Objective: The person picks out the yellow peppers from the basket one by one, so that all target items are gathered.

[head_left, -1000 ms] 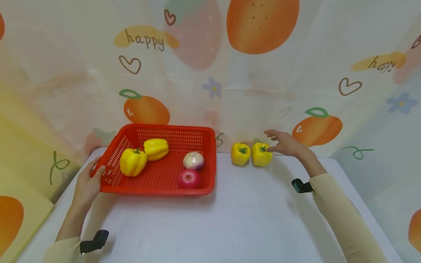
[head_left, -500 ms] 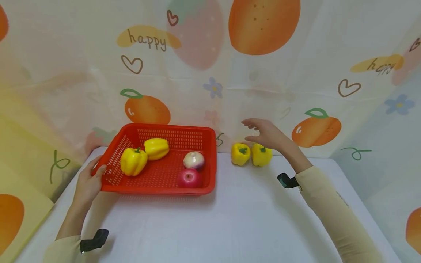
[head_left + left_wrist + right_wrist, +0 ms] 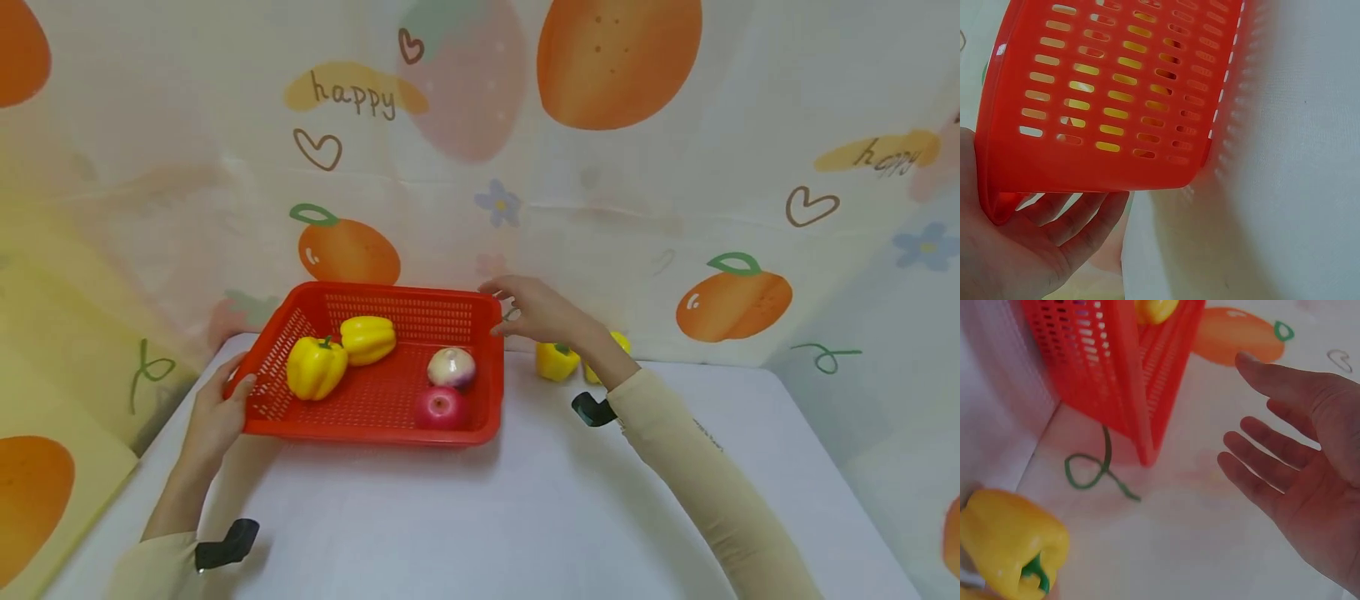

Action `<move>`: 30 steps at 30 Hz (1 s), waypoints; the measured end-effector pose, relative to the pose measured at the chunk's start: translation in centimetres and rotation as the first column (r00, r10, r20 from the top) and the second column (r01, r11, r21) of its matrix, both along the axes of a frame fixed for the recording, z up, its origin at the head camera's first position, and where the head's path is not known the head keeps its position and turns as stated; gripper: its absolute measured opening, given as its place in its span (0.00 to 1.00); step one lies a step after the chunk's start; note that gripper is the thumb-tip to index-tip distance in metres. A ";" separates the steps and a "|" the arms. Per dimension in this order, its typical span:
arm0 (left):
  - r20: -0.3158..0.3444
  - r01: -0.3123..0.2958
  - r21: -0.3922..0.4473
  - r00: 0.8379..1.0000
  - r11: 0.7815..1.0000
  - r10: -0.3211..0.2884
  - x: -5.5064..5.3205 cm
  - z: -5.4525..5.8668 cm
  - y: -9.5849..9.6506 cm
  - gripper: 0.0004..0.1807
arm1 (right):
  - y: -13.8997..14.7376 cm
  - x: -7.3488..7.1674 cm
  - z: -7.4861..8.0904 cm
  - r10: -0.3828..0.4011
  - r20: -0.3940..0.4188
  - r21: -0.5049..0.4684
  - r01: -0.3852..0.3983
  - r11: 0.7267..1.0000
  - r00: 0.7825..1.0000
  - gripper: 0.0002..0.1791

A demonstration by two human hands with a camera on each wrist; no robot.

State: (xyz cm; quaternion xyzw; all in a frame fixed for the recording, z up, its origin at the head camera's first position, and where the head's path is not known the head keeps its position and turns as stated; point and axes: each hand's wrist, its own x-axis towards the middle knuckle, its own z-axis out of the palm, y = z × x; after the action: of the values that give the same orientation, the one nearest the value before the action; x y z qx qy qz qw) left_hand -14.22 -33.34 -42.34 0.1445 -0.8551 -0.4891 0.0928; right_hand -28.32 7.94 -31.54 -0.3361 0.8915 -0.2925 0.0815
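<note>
Free room lies at the table's (image 3: 757, 442) back right corner; leftward, basket (image 3: 360, 432) and loose peppers (image 3: 555, 364) block the back edge.

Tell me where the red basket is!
In the head view, the basket is left of centre, held at its left side by the left hand, with the right hand near its back right corner.

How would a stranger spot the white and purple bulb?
Find the red basket held by the left hand. Inside, go to the right end, opposite the two yellow peppers: the bulb sits behind the round pink-red item. Only it is white with purple.
</note>
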 end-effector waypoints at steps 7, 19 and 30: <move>0.005 0.021 -0.030 1.000 0.999 -0.021 -0.2 0.0 0.0 0.31 | -4.5 -0.9 -0.7 0.055 -0.075 0.089 -0.049 0.995 0.996 0.36; 0.002 0.010 -0.040 1.000 0.999 -0.010 -0.2 -0.2 -0.4 0.31 | -12.1 -1.7 -2.9 0.160 0.013 0.048 -0.161 0.986 0.987 0.37; -0.036 0.001 -0.037 0.999 0.999 -0.002 -0.2 -0.3 -0.3 0.30 | -18.8 -1.1 -4.9 0.165 0.131 0.049 -0.173 0.984 0.978 0.37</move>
State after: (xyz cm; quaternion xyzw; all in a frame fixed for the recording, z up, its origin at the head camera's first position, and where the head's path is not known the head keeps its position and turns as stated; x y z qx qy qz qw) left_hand -14.44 -33.66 -42.61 0.1335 -0.8624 -0.4757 0.1104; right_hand -29.40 -10.90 -36.43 -0.3889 0.8612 -0.2782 0.1722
